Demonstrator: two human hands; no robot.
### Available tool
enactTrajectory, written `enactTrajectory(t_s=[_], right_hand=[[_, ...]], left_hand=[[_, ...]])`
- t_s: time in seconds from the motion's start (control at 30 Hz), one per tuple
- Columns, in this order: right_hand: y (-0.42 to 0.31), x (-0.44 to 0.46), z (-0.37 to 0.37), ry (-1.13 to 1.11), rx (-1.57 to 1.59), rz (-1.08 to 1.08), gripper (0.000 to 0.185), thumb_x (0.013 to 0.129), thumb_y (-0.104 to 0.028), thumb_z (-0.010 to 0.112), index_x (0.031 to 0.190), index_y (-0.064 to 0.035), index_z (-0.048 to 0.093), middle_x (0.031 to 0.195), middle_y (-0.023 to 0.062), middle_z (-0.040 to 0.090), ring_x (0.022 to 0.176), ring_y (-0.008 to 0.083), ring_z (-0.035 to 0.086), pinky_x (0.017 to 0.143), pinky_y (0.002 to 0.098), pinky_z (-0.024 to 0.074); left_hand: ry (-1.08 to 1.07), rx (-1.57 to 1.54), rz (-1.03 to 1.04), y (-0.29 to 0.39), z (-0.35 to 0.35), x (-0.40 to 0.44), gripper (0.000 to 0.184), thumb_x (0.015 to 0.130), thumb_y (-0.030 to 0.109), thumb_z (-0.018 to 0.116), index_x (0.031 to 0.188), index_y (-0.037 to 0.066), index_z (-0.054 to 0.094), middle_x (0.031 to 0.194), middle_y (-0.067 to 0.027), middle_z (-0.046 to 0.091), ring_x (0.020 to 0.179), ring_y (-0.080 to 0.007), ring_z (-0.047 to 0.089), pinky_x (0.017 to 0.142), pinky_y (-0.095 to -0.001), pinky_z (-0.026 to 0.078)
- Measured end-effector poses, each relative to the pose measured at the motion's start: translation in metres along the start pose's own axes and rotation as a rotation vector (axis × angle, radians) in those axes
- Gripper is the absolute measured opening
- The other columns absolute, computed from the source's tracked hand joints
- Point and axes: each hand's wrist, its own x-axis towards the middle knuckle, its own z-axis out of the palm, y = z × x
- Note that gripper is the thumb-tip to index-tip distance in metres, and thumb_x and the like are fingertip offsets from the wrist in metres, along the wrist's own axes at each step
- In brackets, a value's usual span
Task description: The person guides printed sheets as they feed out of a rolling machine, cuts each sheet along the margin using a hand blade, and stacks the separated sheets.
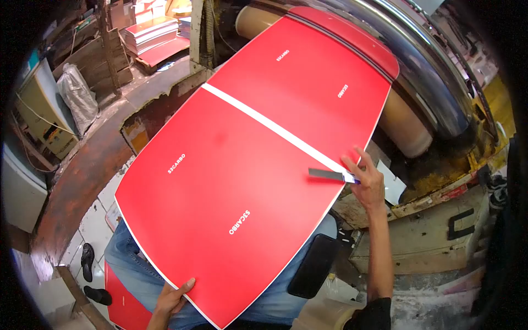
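A large red printed sheet with white lettering and a white band across it slopes over my lap, up to the rollers. My left hand is closed on its near left edge, thumb on top and fingers hidden beneath. At the sheet's right edge, by the end of the white band, my right hand is closed on a flat grey blade with a white and blue handle end. The blade lies over the red surface; whether it touches cannot be made out.
A shiny metal cylinder and a brown roller stand at the far right. A black phone rests on my right thigh. Stacked sheets sit at the back left. Black sandals and another red sheet lie below left.
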Motion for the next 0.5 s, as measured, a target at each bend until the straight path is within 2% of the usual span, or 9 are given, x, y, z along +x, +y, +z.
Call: enactTrajectory(t_s=[0.03,0.07,0.17,0.2,0.23,0.33,0.37,0.4,0.5], right_hand=[[0.003,0.011,-0.003,-0.105,0.005,-0.131,0.058,0.065,0.006,0.068,0.119,-0.0173,0.065,0.109,0.0094,0.064,0.081,0.0244,0.068,0.067,0.0368,0.0558],[0.002,0.021,-0.015,-0.155,0.074,-0.081,0.050,0.067,0.007,0.067,0.113,-0.0139,0.069,0.104,0.0097,0.068,0.081,0.0238,0.070,0.068,0.0344,0.0554],[0.006,0.057,-0.034,0.010,0.332,-0.063,0.037,0.071,0.008,0.066,0.103,-0.0095,0.073,0.095,0.0108,0.071,0.077,0.0201,0.069,0.066,0.0307,0.0537],[0.001,0.062,-0.044,0.020,0.444,0.094,0.026,0.076,0.007,0.066,0.097,-0.0064,0.075,0.087,0.0112,0.072,0.074,0.0164,0.069,0.064,0.0277,0.0513],[0.003,0.062,-0.046,-0.023,0.333,0.219,0.022,0.078,0.006,0.067,0.096,-0.0057,0.075,0.085,0.0117,0.072,0.074,0.0143,0.067,0.062,0.0274,0.0501],[-0.004,0.057,-0.037,-0.037,0.418,0.243,0.023,0.077,0.004,0.069,0.097,-0.0053,0.074,0.086,0.0131,0.072,0.072,0.0178,0.068,0.062,0.0283,0.0505],[-0.008,0.053,-0.031,-0.003,0.402,0.159,0.024,0.077,0.004,0.070,0.098,-0.0052,0.074,0.087,0.0136,0.071,0.073,0.0198,0.068,0.062,0.0286,0.0507],[-0.012,0.050,-0.027,0.033,0.382,0.081,0.025,0.076,0.004,0.070,0.099,-0.0051,0.074,0.088,0.0141,0.071,0.073,0.0218,0.069,0.063,0.0290,0.0508],[-0.036,0.042,-0.025,-0.061,0.395,0.101,0.030,0.074,0.005,0.069,0.102,-0.0054,0.072,0.092,0.0154,0.070,0.077,0.0258,0.069,0.065,0.0304,0.0521]], left_hand=[[0.010,-0.002,0.009,-0.003,-0.001,0.001,0.058,0.088,0.004,0.067,0.138,0.000,0.036,0.128,-0.0169,0.054,0.117,-0.0271,0.056,0.097,-0.0411,0.051],[0.033,-0.005,0.043,-0.008,-0.004,0.001,0.060,0.088,0.003,0.066,0.139,0.001,0.035,0.128,-0.0162,0.054,0.117,-0.0267,0.056,0.097,-0.0412,0.051],[0.037,0.004,0.032,0.000,-0.027,0.006,0.063,0.087,0.001,0.067,0.140,0.004,0.034,0.130,-0.0141,0.054,0.117,-0.0260,0.056,0.098,-0.0417,0.050],[0.016,0.018,-0.008,0.006,-0.038,0.004,0.065,0.086,0.000,0.067,0.141,0.006,0.033,0.131,-0.0126,0.054,0.116,-0.0257,0.056,0.097,-0.0420,0.049],[0.023,0.032,-0.001,0.013,-0.051,0.002,0.065,0.086,0.000,0.067,0.141,0.006,0.033,0.131,-0.0126,0.054,0.116,-0.0257,0.056,0.097,-0.0420,0.049],[0.095,0.142,0.083,0.034,-0.081,0.000,0.065,0.085,0.001,0.068,0.141,0.003,0.035,0.132,-0.0128,0.054,0.117,-0.0249,0.056,0.094,-0.0378,0.052],[0.098,0.138,0.081,0.040,-0.087,0.004,0.065,0.085,0.001,0.068,0.141,0.003,0.035,0.132,-0.0128,0.054,0.117,-0.0249,0.056,0.094,-0.0378,0.052],[0.094,0.146,0.087,0.049,-0.091,0.010,0.065,0.084,-0.001,0.069,0.139,0.000,0.035,0.128,-0.0154,0.056,0.114,-0.0257,0.058,0.092,-0.0382,0.054],[0.159,0.228,0.109,0.059,-0.107,0.037,0.061,0.082,-0.002,0.071,0.134,-0.005,0.040,0.122,-0.0181,0.059,0.106,-0.0263,0.063,0.089,-0.0374,0.057]])
